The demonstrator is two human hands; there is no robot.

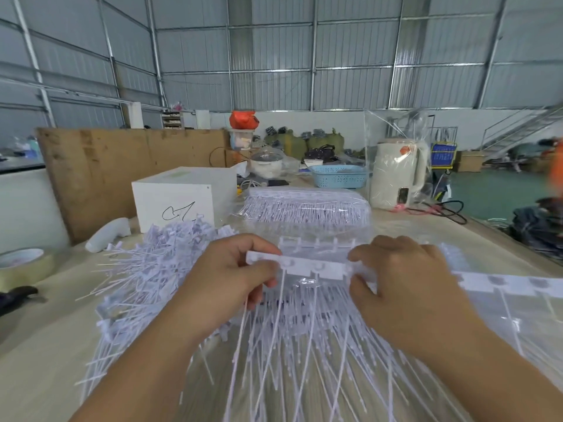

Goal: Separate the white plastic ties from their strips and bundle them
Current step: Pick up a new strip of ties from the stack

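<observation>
Now: strip of ties (307, 268) held level above the table (39, 345) | left hand (231, 275) pinches its left end, right hand (399, 278) its right | advice: likely best to grip close to the heads, twist sharply | loose pile (158, 257) left of the hands.

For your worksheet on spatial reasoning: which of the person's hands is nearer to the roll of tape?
Left. The left hand is on the roll of tape's side; the right hand is farther, across the strip.
</observation>
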